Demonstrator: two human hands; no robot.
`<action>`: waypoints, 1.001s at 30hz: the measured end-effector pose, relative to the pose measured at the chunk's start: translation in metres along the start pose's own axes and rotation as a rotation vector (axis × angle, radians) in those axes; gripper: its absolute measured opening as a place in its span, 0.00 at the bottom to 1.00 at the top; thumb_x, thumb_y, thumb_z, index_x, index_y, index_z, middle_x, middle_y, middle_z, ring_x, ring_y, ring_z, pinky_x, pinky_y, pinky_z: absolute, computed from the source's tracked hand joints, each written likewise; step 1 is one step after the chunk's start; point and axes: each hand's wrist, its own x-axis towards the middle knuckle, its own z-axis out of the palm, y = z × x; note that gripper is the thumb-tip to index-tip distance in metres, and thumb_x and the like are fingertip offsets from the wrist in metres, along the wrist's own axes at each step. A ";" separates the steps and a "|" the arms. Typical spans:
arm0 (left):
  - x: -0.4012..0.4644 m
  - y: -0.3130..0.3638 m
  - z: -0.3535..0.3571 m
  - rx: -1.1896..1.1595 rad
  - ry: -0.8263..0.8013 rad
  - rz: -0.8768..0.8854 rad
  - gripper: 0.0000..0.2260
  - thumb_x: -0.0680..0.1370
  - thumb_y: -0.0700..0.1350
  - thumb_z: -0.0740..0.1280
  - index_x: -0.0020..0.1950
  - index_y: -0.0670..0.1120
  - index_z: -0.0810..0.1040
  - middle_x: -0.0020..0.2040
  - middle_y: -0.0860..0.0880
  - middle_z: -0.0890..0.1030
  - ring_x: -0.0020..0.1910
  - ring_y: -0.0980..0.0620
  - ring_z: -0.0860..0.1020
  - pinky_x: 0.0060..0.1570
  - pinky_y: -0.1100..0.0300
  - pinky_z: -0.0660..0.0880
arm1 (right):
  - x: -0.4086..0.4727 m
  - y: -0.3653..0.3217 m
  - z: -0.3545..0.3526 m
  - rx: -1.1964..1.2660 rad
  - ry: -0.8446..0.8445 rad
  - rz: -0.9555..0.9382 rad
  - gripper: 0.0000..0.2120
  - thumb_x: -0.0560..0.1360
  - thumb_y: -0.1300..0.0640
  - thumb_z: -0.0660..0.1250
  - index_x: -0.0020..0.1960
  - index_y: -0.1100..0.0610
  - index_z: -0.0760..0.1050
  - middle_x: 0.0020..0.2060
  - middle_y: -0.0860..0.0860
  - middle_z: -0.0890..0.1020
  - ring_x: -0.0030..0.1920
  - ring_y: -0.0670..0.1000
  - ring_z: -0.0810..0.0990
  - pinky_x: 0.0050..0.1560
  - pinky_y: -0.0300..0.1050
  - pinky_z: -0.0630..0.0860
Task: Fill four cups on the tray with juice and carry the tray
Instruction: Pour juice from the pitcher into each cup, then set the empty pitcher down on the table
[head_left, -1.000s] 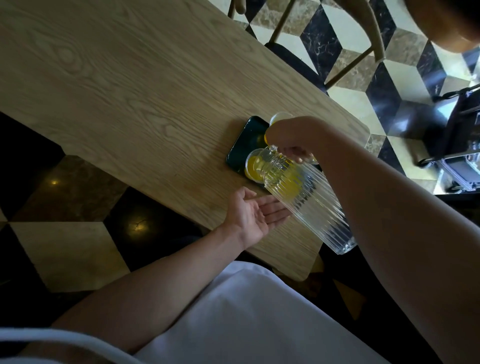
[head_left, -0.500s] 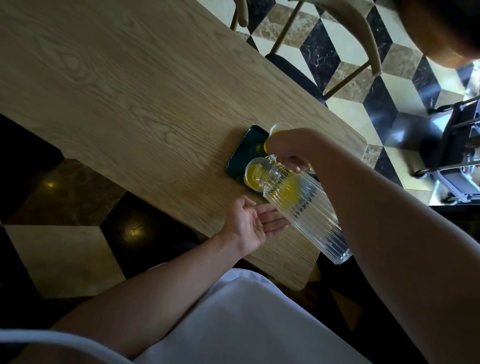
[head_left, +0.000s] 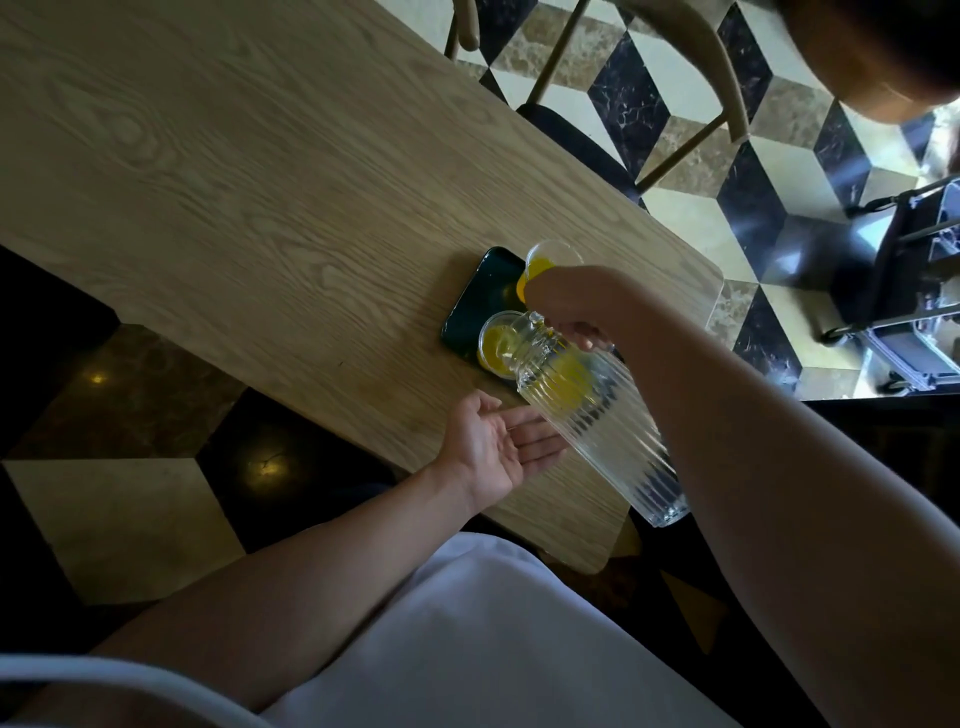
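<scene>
Right hand (head_left: 571, 301): closed around the neck of the ribbed glass jug (head_left: 587, 410), which is held tilted with its mouth lowered over the near cup (head_left: 496, 345).
Jug: a little yellow juice is seen near its neck; the base is raised toward the person, past the worktop (head_left: 234, 171) edge.
Left hand (head_left: 493, 447): open, palm up, fingers spread, nothing held; it is placed just below the jug's body, contact cannot be told.
Near cup: set on the dark tray (head_left: 480, 296), juice seen inside, just beyond the left hand.
Far cup (head_left: 545, 260): on the tray, partly hidden by the right hand, juice inside.
Tray: laid near the worktop's right end; other cups are hidden.
</scene>
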 end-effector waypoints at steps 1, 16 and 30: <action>0.000 0.001 -0.001 0.010 0.018 -0.001 0.23 0.79 0.49 0.51 0.51 0.33 0.79 0.48 0.30 0.84 0.55 0.31 0.79 0.67 0.39 0.69 | -0.002 0.001 0.002 0.019 0.005 -0.019 0.16 0.82 0.63 0.53 0.35 0.61 0.64 0.25 0.58 0.71 0.10 0.46 0.66 0.24 0.37 0.66; -0.012 0.016 0.021 0.617 0.154 0.240 0.26 0.80 0.45 0.47 0.64 0.35 0.78 0.50 0.36 0.86 0.51 0.42 0.85 0.55 0.51 0.79 | -0.021 0.087 -0.005 0.657 0.155 -0.093 0.18 0.79 0.60 0.58 0.30 0.55 0.66 0.21 0.49 0.63 0.15 0.45 0.59 0.20 0.33 0.60; -0.076 0.124 0.088 0.731 0.304 0.811 0.19 0.83 0.45 0.49 0.57 0.41 0.79 0.63 0.39 0.81 0.60 0.48 0.81 0.66 0.53 0.74 | -0.051 0.000 -0.049 1.018 0.353 -0.642 0.22 0.83 0.49 0.58 0.31 0.53 0.64 0.24 0.49 0.66 0.26 0.49 0.62 0.29 0.44 0.61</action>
